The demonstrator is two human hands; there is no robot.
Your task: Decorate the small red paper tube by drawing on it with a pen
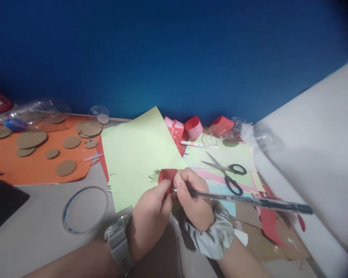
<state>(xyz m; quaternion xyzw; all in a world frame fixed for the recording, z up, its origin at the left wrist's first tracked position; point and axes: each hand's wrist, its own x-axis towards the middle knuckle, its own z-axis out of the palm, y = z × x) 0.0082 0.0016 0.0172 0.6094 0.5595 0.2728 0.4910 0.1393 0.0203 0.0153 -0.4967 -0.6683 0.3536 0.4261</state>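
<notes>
My left hand [150,216], with a grey watch on the wrist, pinches a small red paper roll [166,175] with green fringed paper sticking out at its left. My right hand [193,202], a grey scrunchie on its wrist, is closed round a long dark pen [249,200] that points away to the right, its near end against the red roll. Both hands meet over the lower edge of a light green paper sheet [136,154].
Black-handled scissors [227,173] lie on coloured paper right of the hands. A white marker [198,145] and red paper rings [193,126] lie behind. Brown card circles [31,139] sit on orange paper at left. A clear ring [85,209] and a dark phone [2,202] lie nearer.
</notes>
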